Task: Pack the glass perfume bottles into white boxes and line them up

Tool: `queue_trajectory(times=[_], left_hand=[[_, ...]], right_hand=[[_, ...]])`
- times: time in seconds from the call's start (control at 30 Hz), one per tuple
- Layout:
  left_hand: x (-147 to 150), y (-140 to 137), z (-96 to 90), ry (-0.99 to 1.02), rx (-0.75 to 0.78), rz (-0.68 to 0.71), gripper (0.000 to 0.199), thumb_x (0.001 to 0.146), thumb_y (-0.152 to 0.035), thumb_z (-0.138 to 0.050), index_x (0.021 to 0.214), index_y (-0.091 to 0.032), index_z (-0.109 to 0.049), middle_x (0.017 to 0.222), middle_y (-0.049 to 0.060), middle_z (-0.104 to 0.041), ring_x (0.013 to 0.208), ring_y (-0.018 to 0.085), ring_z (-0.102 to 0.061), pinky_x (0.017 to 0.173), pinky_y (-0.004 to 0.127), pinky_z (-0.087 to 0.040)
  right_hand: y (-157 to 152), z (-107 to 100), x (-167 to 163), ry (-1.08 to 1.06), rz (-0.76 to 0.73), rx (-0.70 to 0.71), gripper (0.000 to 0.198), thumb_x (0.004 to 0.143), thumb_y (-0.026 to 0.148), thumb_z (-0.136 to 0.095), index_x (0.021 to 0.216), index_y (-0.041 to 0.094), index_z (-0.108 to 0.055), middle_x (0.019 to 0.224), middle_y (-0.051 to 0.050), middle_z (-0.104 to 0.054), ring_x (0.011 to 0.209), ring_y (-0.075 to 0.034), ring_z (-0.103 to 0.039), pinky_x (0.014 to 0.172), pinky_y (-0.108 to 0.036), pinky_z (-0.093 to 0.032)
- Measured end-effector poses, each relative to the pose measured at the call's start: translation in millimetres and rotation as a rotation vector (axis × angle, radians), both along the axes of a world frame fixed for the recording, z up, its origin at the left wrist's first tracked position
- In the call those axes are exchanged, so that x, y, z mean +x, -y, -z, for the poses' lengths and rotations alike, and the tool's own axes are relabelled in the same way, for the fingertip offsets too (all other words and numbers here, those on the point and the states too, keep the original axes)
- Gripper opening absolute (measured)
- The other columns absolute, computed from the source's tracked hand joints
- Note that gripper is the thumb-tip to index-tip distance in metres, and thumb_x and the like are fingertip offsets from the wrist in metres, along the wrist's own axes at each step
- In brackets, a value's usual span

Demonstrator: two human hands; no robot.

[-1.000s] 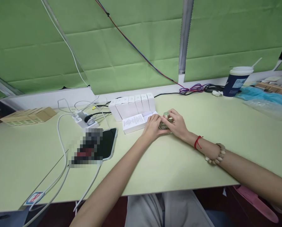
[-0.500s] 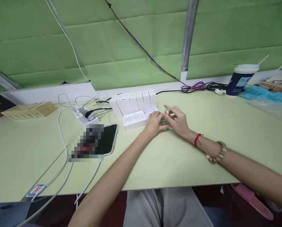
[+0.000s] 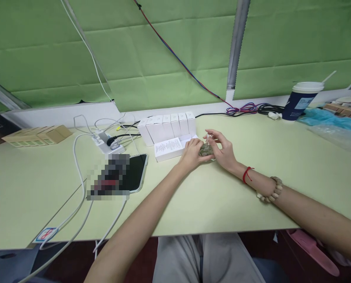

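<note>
A small jar [image 3: 206,149] is clasped between both hands, left [image 3: 191,154] and right [image 3: 224,151], mid-desk [image 3: 222,196], just beside white boxes [image 3: 166,127]; bare desk lies toward the near edge

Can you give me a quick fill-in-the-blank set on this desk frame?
1. The left hand and the right hand both hold one small ____ between them.
2. The row of white boxes stands just ____ the hands, toward the green wall.
3. The printed white box lies flat, touching the ____ hand.
4. The dark blue cup carries a ____ lid.

Missing words: jar; behind; left; white
</note>
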State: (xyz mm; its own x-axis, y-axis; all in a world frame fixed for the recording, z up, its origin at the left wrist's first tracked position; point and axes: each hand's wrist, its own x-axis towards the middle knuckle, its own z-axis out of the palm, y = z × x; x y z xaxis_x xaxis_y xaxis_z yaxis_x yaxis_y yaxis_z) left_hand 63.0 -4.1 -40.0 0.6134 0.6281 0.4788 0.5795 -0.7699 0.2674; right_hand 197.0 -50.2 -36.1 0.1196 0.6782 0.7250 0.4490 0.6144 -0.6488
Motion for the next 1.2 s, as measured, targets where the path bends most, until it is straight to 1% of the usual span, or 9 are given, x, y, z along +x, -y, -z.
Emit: queue_trajectory(times=[0.23,0.43,0.53,0.63,0.8,0.93,1.03,1.1,1.2], left_hand=[[-1,0,0.5,-0.004,0.009,-0.004,0.035,0.073,-0.05,-0.059,0.089,-0.021,-0.052,0.09,0.003,-0.052,0.09,0.021,-0.045,0.082,0.036,-0.037],[-1,0,1.7,0.003,-0.003,0.007,0.037,0.074,-0.049,-0.058,0.099,-0.021,-0.052,0.092,0.003,-0.052,0.092,0.021,-0.045,0.083,0.036,-0.036],[-2,1,0.1,0.003,-0.023,0.004,0.036,0.075,-0.046,-0.058,0.099,-0.021,-0.052,0.093,0.004,-0.053,0.093,0.02,-0.045,0.083,0.035,-0.036],[-1,2,-1.1,-0.001,-0.029,0.001,0.036,0.075,-0.046,-0.058,0.098,-0.02,-0.052,0.095,0.004,-0.053,0.092,0.02,-0.045,0.084,0.035,-0.036],[-1,1,-0.2,-0.009,-0.012,-0.008,0.04,0.074,-0.051,-0.057,0.1,-0.021,-0.051,0.095,0.004,-0.053,0.095,0.021,-0.045,0.085,0.036,-0.035],[-1,0,-0.6,-0.02,0.0,-0.013,0.038,0.074,-0.054,-0.056,0.091,-0.02,-0.051,0.091,0.004,-0.052,0.093,0.021,-0.045,0.083,0.036,-0.036],[0,1,-1.6,-0.03,0.006,-0.014,0.037,0.073,-0.055,-0.056,0.085,-0.02,-0.049,0.088,0.004,-0.051,0.091,0.021,-0.046,0.081,0.036,-0.036],[0,1,-2.0,-0.031,0.007,-0.016,0.037,0.073,-0.055,-0.056,0.083,-0.02,-0.049,0.088,0.003,-0.051,0.091,0.021,-0.046,0.081,0.036,-0.036],[0,1,-1.9,-0.029,0.009,-0.02,0.037,0.073,-0.055,-0.056,0.083,-0.02,-0.048,0.089,0.004,-0.052,0.091,0.021,-0.046,0.081,0.036,-0.036]], right_hand=[[0,-3,0,-0.041,-0.019,-0.022,0.031,0.086,0.04,-0.044,0.111,0.024,-0.054,0.099,-0.004,-0.064,0.088,-0.016,-0.06,0.081,-0.033,-0.048],[0,-3,0,-0.001,0.0,0.047,0.023,0.084,0.034,-0.05,0.103,0.025,-0.059,0.099,-0.004,-0.064,0.089,-0.016,-0.059,0.08,-0.033,-0.047],[0,-2,0,0.032,0.0,0.097,0.02,0.083,0.031,-0.051,0.099,0.025,-0.06,0.096,-0.003,-0.063,0.086,-0.016,-0.058,0.08,-0.033,-0.047],[0,-2,-1,0.006,-0.007,0.096,0.018,0.081,0.03,-0.054,0.096,0.024,-0.061,0.095,-0.003,-0.062,0.083,-0.015,-0.058,0.079,-0.033,-0.048],[-2,-4,-3,-0.268,-0.053,-0.054,0.028,0.073,0.032,-0.062,0.1,0.022,-0.058,0.1,-0.004,-0.061,0.08,-0.014,-0.061,0.075,-0.03,-0.051],[-6,-9,-3,-0.496,-0.112,-0.155,0.037,0.066,0.033,-0.068,0.1,0.022,-0.058,0.098,-0.003,-0.061,0.079,-0.013,-0.062,0.074,-0.029,-0.053],[-10,-11,1,-0.647,-0.114,-0.288,0.044,0.064,0.035,-0.069,0.105,0.024,-0.055,0.095,-0.001,-0.061,0.078,-0.012,-0.063,0.071,-0.027,-0.054],[-13,-10,6,-0.742,-0.138,-0.387,0.044,0.064,0.033,-0.07,0.105,0.025,-0.054,0.09,0.001,-0.062,0.079,-0.012,-0.063,0.068,-0.024,-0.054],[-20,-6,17,-0.924,-0.167,-0.508,0.031,0.066,0.023,-0.069,0.094,0.024,-0.055,0.081,0.003,-0.061,0.078,-0.01,-0.064,0.064,-0.019,-0.053]])
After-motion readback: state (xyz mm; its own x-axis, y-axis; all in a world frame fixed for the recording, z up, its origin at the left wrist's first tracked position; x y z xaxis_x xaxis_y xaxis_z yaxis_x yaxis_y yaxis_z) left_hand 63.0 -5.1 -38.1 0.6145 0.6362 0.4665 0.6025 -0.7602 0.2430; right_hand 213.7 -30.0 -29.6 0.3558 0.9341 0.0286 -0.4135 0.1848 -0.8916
